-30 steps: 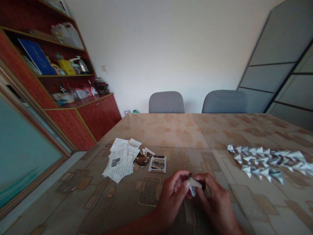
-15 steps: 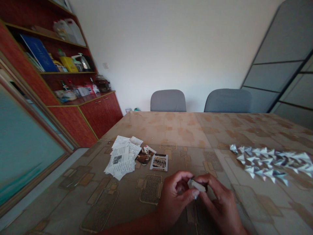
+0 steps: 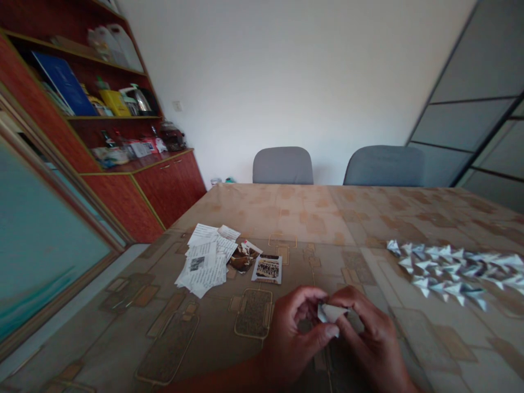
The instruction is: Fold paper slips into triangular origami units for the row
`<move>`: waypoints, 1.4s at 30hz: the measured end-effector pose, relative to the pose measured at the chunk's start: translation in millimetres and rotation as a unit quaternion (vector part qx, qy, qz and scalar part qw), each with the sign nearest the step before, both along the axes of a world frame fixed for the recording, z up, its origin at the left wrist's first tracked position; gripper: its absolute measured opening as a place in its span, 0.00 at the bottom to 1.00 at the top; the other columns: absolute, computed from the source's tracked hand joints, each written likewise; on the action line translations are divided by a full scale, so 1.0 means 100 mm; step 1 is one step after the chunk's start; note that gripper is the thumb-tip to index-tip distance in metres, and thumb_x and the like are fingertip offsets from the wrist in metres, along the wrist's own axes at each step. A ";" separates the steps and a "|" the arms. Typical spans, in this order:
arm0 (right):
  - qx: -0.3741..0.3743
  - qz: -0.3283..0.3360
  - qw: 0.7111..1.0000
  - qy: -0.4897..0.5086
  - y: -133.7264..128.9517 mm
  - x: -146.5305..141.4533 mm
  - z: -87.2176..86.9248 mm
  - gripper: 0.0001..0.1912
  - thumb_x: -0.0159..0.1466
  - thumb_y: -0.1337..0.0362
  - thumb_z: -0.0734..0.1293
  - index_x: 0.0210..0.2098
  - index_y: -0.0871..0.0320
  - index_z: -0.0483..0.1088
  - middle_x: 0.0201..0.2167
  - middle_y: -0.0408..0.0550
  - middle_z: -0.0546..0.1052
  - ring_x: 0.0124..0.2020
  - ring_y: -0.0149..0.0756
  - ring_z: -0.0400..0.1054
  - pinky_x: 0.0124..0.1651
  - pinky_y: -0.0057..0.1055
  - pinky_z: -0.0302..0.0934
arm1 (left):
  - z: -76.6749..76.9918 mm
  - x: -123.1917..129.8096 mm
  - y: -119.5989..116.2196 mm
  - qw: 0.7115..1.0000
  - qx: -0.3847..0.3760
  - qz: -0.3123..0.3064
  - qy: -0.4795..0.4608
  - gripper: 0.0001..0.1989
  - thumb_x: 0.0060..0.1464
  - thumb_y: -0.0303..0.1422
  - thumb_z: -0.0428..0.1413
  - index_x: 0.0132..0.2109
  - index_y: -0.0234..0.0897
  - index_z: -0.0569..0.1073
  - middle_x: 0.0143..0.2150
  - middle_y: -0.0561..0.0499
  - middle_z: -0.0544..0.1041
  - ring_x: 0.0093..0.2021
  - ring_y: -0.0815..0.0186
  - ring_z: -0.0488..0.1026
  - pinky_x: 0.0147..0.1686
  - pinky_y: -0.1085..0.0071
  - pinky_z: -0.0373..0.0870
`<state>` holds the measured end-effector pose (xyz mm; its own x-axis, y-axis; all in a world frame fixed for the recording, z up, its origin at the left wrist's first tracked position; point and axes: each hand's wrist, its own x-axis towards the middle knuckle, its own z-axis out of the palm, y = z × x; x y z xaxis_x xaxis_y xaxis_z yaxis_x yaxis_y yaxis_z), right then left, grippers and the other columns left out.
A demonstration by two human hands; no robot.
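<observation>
A small folded piece of paper [image 3: 331,312], pale with a grey side, is pinched between both hands above the near part of the table. My left hand [image 3: 297,330] grips its left end, thumb in front and fingers curled behind. On the right end, my right hand [image 3: 368,333] closes its thumb and forefinger. Fingers hide part of the paper. Beyond the left hand lie a square picture cutout [image 3: 267,269], a brown picture piece [image 3: 243,258] and a loose pile of printed paper pieces [image 3: 204,262]. Several folded paper shapes with pointed tips [image 3: 446,267] stand in rows at the right.
A patterned cloth covers the table [image 3: 311,213]. Two grey chairs, one left [image 3: 282,165] and one right [image 3: 382,165], stand at its far edge before a white wall. A red-brown cabinet [image 3: 172,188] with bottles and a kettle on its shelves is at the left.
The folded paper has shifted slightly to the right and shows more of its pale face. My left thumb has slid a little right and down. The view has tilted slightly.
</observation>
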<state>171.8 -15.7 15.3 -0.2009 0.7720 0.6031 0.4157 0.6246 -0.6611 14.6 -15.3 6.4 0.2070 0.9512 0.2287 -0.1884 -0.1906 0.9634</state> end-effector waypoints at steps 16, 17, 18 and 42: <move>0.031 0.012 0.999 -0.026 0.01 0.03 0.06 0.09 0.63 0.71 0.63 0.41 0.54 0.68 0.32 0.44 0.74 0.34 0.35 0.72 0.34 0.26 0.67 | 0.04 -0.01 0.00 0.994 0.060 0.039 0.080 0.06 0.49 0.25 0.59 0.37 0.35 0.74 0.31 0.51 0.76 0.31 0.68 0.72 0.33 0.76 0.67; 0.040 0.019 0.998 -0.037 0.01 0.04 0.07 0.10 0.63 0.72 0.63 0.42 0.54 0.68 0.33 0.45 0.74 0.35 0.35 0.72 0.35 0.27 0.68 | 0.03 -0.01 0.00 0.995 0.056 0.035 0.076 0.07 0.49 0.25 0.59 0.37 0.35 0.74 0.31 0.51 0.76 0.31 0.68 0.72 0.33 0.76 0.67; 0.048 0.027 0.997 -0.047 0.02 0.05 0.08 0.11 0.63 0.72 0.63 0.44 0.54 0.68 0.34 0.46 0.75 0.36 0.36 0.72 0.36 0.28 0.68 | 0.03 -0.01 0.00 0.996 0.051 0.034 0.072 0.06 0.49 0.25 0.58 0.37 0.35 0.73 0.31 0.51 0.76 0.31 0.68 0.72 0.33 0.76 0.67; 0.060 0.022 0.995 -0.083 0.00 0.02 0.14 0.09 0.64 0.71 0.63 0.43 0.55 0.70 0.32 0.47 0.76 0.35 0.37 0.72 0.36 0.28 0.69 | -0.05 0.01 0.03 0.997 -0.013 0.042 0.066 0.05 0.50 0.25 0.58 0.36 0.34 0.72 0.32 0.51 0.75 0.33 0.66 0.73 0.34 0.75 0.68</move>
